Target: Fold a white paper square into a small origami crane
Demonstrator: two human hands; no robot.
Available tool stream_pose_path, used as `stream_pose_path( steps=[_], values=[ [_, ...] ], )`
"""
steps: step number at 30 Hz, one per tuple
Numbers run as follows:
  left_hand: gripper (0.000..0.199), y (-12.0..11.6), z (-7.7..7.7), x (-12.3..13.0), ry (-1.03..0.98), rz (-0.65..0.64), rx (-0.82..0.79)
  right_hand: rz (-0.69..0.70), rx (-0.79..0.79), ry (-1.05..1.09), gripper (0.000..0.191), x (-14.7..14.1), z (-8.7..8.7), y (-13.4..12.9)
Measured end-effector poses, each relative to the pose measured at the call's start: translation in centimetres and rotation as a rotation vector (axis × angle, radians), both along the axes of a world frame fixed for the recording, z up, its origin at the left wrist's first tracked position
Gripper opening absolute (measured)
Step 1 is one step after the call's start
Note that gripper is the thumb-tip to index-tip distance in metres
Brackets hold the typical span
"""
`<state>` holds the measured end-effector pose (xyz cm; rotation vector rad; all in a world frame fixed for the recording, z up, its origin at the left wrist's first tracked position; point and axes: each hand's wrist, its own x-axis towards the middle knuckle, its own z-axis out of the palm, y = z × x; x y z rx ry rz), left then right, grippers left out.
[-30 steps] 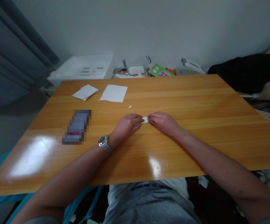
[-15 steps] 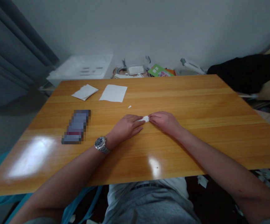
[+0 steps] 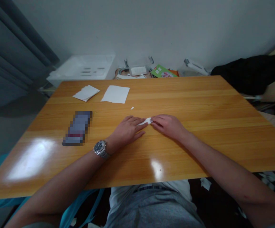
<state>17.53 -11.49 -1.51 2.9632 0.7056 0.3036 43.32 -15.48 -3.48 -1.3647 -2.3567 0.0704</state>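
A small strip of white paper [image 3: 148,120] lies on the wooden table between my hands. My left hand [image 3: 127,130], with a silver watch [image 3: 101,148] at the wrist, rests its fingers on the strip's left part, which they partly cover. From the right, my right hand [image 3: 167,125] pinches the strip's right end between closed fingers. Just beyond my hands is a tiny white scrap [image 3: 132,108]. Further back lie a flat white sheet [image 3: 115,94] and a folded white paper [image 3: 86,93].
A phone [image 3: 77,128], blurred out, lies left on the wooden table [image 3: 189,95]. Behind the table are a white tray [image 3: 80,68], a green packet [image 3: 162,71] and dark cloth [image 3: 246,74]. Paper pieces [image 3: 206,183] lie on the floor.
My left hand has slid slightly left, and more of the strip shows beside its fingers. My right hand has barely moved, still at the strip's right end.
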Motion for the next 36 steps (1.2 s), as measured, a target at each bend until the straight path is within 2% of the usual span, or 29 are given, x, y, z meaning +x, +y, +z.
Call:
stream_pose_path(
  steps=[4,6,11,19,29,36],
  values=[
    [0.045,-0.1,0.0,-0.2,0.017,0.012,-0.014,-0.026,-0.049,-0.113,0.061,-1.1,0.5,-1.0],
    [0.045,-0.2,-0.1,-0.3,0.017,0.015,-0.012,-0.043,-0.073,-0.172,0.066,-1.7,0.6,-1.4],
    [0.044,-0.5,-0.3,-0.3,0.007,0.033,0.013,-0.068,-0.108,-0.174,0.064,-2.3,0.5,-2.2],
    [0.045,-0.6,-0.5,-0.2,0.005,0.037,0.020,-0.141,-0.210,-0.179,0.074,-2.8,-0.3,-2.8],
    [0.045,-0.6,-1.0,-0.3,-0.037,0.031,0.007,-0.234,-0.201,-0.129,0.068,-1.9,-0.5,-2.9],
    [0.046,-0.2,-1.0,-0.2,-0.016,0.016,0.000,-0.224,-0.214,-0.164,0.069,-1.6,0.3,-2.4]
  ],
)
